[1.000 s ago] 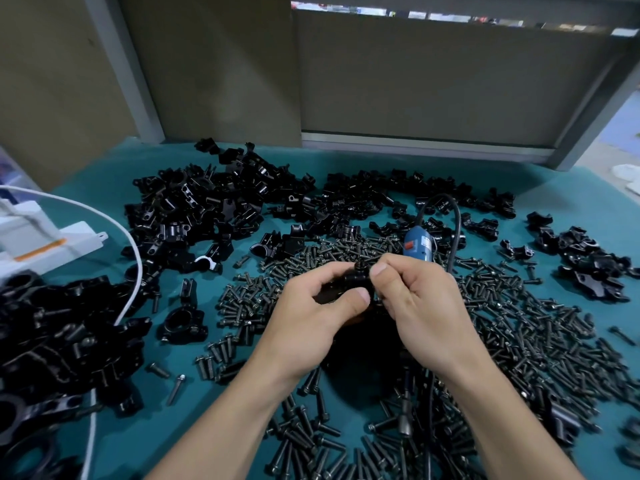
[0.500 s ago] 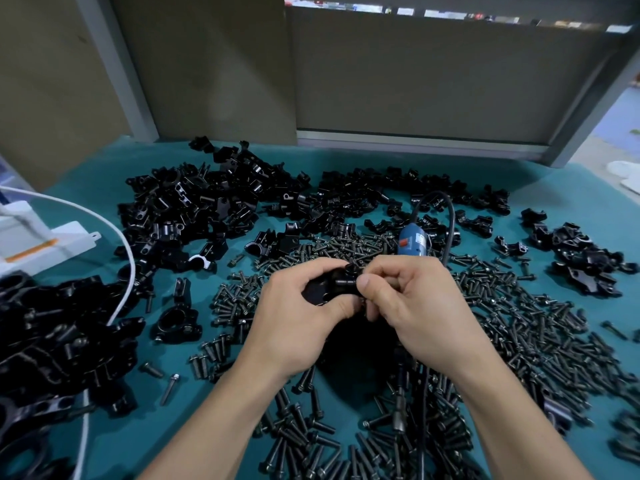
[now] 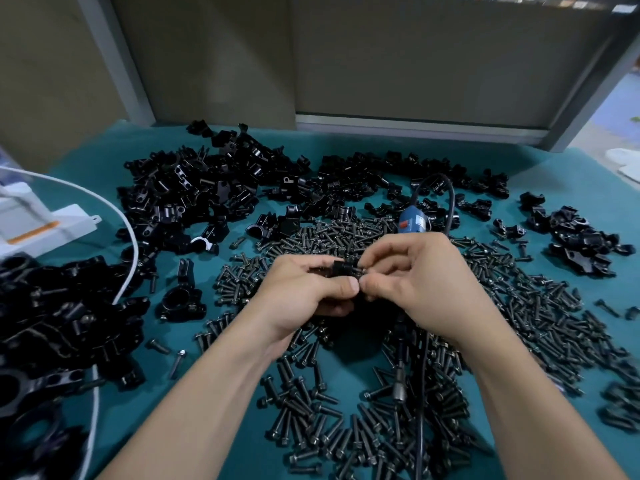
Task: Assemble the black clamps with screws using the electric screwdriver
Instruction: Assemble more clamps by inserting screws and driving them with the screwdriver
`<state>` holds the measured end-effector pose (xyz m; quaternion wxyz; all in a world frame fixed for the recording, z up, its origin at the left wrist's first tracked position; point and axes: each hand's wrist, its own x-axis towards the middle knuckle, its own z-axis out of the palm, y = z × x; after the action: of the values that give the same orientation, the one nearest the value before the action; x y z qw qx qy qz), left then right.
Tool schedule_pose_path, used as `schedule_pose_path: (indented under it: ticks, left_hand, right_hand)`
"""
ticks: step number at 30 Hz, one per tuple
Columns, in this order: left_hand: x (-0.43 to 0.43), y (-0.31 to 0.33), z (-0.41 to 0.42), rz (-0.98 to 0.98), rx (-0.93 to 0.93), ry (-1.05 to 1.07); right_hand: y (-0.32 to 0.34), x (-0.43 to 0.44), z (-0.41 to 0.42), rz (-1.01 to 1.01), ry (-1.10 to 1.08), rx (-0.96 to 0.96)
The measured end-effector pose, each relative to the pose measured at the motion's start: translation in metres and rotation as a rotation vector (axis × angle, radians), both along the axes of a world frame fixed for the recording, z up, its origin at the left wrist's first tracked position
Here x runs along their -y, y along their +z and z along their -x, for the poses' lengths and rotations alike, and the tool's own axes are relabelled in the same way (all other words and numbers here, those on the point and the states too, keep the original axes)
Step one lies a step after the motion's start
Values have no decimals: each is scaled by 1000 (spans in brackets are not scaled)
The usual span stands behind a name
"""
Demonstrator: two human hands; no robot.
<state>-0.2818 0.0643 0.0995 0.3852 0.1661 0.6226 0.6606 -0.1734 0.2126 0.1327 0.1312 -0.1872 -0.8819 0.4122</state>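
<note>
My left hand [image 3: 304,296] grips a small black clamp [image 3: 341,268] above the middle of the table. My right hand [image 3: 419,282] pinches a dark screw [image 3: 360,271] against the clamp's right side, its fingertips meeting my left thumb. Most of the clamp is hidden by my fingers. The electric screwdriver lies on the table under my right arm: its blue body [image 3: 412,221] shows beyond my hands, its metal bit [image 3: 400,389] points toward me, and its black cord [image 3: 446,195] loops behind.
Loose black screws [image 3: 536,306] cover the teal table [image 3: 571,174] around and below my hands. Piles of black clamps lie at the back [image 3: 207,188], far left [image 3: 52,323] and right [image 3: 578,237]. A white box [image 3: 38,220] and white cable [image 3: 128,237] sit at the left.
Both hands have shifted slightly toward me and turned the clamp; my right fingers have moved from the clamp's top to its right side, pinching the screw there.
</note>
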Motion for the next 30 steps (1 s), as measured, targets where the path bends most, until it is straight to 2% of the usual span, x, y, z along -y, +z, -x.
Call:
schedule_pose_path:
  ticks: [2,5,8,10,13,17,19,22,25,27,30]
  left_hand:
    - [0,-1,0,-24,-68,57]
    - [2,-1,-1,-30,-143,67]
    - [2,-1,-3,-26,-155,75]
    - [1,0,-4,-30,-103,87]
    - [0,2,-5,-63,106,30]
    - [6,4,3,-120,286,80]
    - [8,3,8,-155,288,131]
    - [9,1,12,-191,281,179]
    - [8,-2,12,-198,246,186]
    - [6,-3,11,-208,227,207]
    - [7,-5,10,-223,200,216]
  right_hand:
    - [1,-2,1,42,17,22]
    - [-1,1,1,-1,23,12]
    - [-6,5,3,39,-56,-96]
    - [-9,7,3,-71,-99,-213]
    - [-10,13,-1,-237,-92,-350]
    - [-3,8,-5,-352,-126,-426]
    - [2,6,-5,-398,-87,-298]
    - [0,16,-2,-552,-52,83]
    - [8,29,-1,-538,12,168]
    - [18,38,-4,-473,153,213]
    - [24,59,-16,-436,413,395]
